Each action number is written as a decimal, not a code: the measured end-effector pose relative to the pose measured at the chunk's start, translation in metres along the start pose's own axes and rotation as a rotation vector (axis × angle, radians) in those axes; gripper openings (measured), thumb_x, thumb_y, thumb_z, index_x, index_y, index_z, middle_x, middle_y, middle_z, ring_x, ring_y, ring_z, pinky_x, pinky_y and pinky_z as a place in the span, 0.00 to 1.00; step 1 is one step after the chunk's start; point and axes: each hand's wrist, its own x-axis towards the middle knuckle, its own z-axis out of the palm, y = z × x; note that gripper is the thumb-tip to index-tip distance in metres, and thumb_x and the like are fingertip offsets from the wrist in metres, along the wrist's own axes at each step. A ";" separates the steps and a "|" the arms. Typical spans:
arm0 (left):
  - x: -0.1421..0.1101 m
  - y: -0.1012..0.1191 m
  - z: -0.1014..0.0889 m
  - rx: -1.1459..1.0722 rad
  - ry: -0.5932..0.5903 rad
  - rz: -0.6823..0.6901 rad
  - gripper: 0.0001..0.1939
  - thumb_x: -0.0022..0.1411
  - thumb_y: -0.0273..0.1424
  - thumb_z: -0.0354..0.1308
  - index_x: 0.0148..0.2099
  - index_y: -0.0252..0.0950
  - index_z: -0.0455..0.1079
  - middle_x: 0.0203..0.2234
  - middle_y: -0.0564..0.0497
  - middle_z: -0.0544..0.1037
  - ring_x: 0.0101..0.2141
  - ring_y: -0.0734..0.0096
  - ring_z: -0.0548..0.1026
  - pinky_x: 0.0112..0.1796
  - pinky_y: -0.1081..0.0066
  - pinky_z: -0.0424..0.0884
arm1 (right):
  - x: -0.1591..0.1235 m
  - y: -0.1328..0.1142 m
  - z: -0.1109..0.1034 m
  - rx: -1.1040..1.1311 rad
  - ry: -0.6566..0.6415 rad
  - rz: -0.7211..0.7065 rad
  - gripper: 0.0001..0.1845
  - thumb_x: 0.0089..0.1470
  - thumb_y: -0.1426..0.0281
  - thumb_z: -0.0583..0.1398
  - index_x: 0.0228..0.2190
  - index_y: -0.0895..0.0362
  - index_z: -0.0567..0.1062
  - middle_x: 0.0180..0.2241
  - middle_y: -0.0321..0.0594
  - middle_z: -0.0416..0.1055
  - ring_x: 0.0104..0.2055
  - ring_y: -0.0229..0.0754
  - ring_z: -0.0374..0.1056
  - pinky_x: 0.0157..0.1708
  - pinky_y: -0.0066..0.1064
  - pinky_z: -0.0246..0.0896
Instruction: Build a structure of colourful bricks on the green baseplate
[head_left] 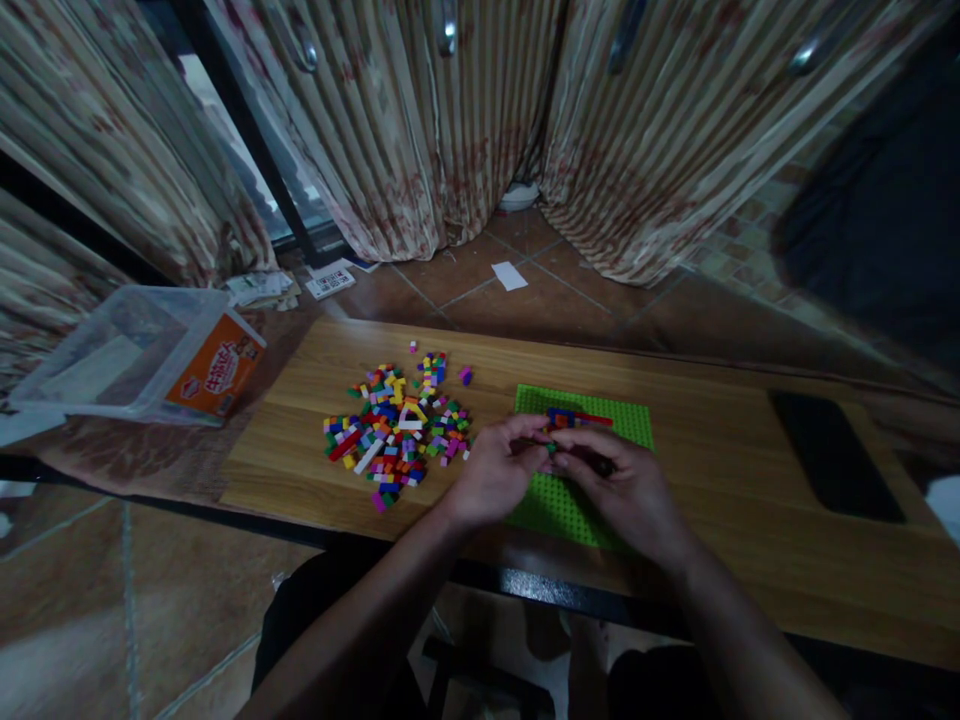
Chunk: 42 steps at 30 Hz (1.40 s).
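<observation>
Green plastic showed where my left hand (491,472) and right hand (628,487) pinched a small brick (552,447) together, the red-and-blue brick row (581,417) lying lengthwise left-to-right just beyond my grip, over the baseplate (562,510).

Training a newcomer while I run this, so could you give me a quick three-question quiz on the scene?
1. Which is nearer the loose bricks: left hand or right hand?
2. True or false: the green plate lies between the loose bricks and the black slab.
3. Fill in: the clear bin has a mostly ____ label.

Key: 1. Left hand. 2. True. 3. Orange.
</observation>
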 end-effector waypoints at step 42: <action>-0.004 0.003 0.001 0.645 -0.070 0.084 0.16 0.57 0.25 0.53 0.47 0.35 0.74 0.38 0.47 0.79 0.37 0.66 0.75 0.41 0.67 0.73 | 0.010 0.027 -0.038 -0.327 0.160 0.169 0.13 0.51 0.59 0.60 0.32 0.54 0.80 0.32 0.40 0.79 0.32 0.45 0.74 0.34 0.36 0.68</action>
